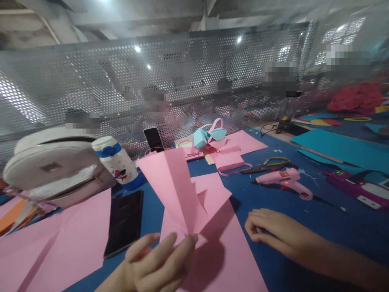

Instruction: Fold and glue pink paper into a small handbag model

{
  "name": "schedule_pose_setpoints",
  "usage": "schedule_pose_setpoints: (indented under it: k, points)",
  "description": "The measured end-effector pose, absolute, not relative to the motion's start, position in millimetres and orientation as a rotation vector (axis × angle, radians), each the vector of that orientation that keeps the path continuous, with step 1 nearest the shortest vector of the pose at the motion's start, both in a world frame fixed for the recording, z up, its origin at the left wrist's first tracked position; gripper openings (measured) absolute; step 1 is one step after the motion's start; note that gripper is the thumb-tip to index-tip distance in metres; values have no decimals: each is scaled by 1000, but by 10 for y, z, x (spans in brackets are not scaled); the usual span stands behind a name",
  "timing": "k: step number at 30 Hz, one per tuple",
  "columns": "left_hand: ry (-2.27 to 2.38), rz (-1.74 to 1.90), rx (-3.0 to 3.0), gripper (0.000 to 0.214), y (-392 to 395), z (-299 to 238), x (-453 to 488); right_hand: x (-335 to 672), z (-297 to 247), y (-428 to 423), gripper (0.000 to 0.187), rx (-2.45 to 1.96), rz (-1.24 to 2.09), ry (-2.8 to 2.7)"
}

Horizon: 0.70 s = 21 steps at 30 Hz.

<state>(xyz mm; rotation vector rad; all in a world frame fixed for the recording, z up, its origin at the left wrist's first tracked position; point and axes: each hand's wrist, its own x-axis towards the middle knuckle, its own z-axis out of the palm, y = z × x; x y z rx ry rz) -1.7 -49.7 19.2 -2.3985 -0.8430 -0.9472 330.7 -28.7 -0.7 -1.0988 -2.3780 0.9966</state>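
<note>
My left hand [158, 263] pinches the narrow bottom end of a folded pink paper [179, 190], which fans upward above the blue table [319, 215]. My right hand [273, 231] rests on the table to the right of a flat pink sheet [225, 251], with its fingers curled and nothing visible in them. A black phone [124, 221] lies left of the held paper.
A pink glue gun [282, 180] and scissors [267, 165] lie at the right. A white bottle with a blue lid [117, 162], a white bag [51, 162], a second phone [153, 140] leaning on the perforated metal screen, pink and teal paper bows [209, 138], and teal sheets [340, 148].
</note>
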Motion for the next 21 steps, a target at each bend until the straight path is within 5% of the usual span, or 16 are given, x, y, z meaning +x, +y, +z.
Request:
schedule_pose_setpoints:
  k: [4,12,21]
  points:
    - [-688,-819,-2448,19,-421,121,34,3319,131,-292,22,-1138,1307,-2127]
    - [-309,-631,-2458,44,-372,115,1,3165,234,-342,40,-1144,1250,-2126]
    - [-426,-628,-2510,35,-628,184,-35,2911,229,-281,34,-966,1286,-2224]
